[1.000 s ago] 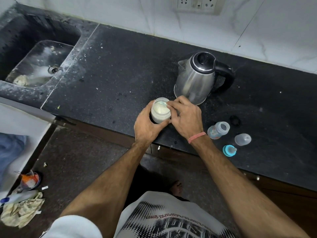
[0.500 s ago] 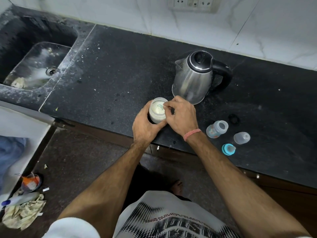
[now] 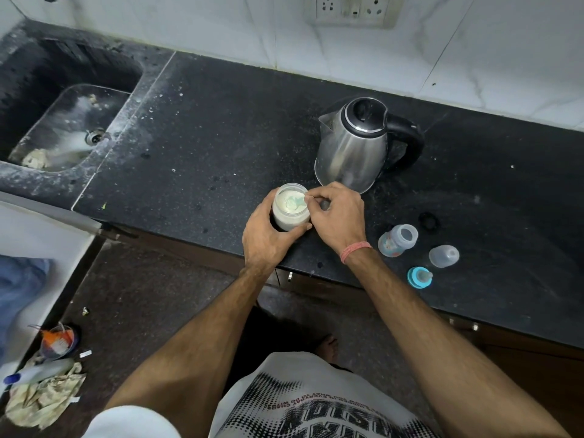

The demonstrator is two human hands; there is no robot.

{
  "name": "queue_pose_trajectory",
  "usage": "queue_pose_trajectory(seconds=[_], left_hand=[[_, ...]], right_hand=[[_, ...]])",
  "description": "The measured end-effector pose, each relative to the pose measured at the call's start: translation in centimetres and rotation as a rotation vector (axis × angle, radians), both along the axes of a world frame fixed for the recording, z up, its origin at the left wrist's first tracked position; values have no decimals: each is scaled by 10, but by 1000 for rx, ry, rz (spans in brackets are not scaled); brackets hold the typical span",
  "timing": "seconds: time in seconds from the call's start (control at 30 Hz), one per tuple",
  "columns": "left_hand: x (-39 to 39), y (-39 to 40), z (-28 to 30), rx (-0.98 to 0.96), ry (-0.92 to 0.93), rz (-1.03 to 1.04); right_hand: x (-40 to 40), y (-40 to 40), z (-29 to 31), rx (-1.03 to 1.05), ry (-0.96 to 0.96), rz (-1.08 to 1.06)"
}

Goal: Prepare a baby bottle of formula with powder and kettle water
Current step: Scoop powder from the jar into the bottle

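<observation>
Powder is what we are after at this moment: our left hand [image 3: 268,235] is wrapped around the side of the open jar [image 3: 289,210], which stands on the dark surface [image 3: 221,128] near its front edge, just in front of the kettle [image 3: 354,147]. Our right hand [image 3: 338,213] is closed in a pinch on the handle of the green scoop [image 3: 295,202], whose bowl lies in the powder inside the jar's mouth. To do this well, we judge that we should keep the jar pressed down and steady, bring the scoop up level so nothing spills over the rim, and carry it low and slowly. The bottle [image 3: 396,240] stands open to the right, near the front edge, well apart from the jar, so the carry crosses bare surface. Its teat ring [image 3: 418,277] and clear cap [image 3: 444,256] lie just beyond it, out of the way. A heaped scoop could shed powder, so we would level it first.
</observation>
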State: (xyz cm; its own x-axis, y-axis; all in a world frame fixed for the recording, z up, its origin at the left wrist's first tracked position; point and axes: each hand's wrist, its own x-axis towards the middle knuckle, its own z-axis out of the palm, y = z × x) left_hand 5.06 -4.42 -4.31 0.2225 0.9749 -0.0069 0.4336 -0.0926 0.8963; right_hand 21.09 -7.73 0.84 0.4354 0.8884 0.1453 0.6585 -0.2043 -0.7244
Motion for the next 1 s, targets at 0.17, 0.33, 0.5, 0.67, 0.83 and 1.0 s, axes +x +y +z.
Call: queue_pose_trajectory(seconds=[0.17,0.33,0.5,0.67,0.83,1.0], left_hand=[[2,0,-1,7,20,8],[2,3,-10,-2,123,24],[7,-7,-17,-14,163,84],[24,-35,-23,111,172,305],[39,-65,-24,167,122,270],[66,-86,-21,151,52,102]], right_hand=[[2,-4,-3,34,33,-23],[2,-6,-8,30,303,-109],[6,-8,-13,-9,643,-215],[14,-16,-10,37,788,-276],[29,-31,-3,40,922,-348],[54,-59,10,106,1064,-434]])
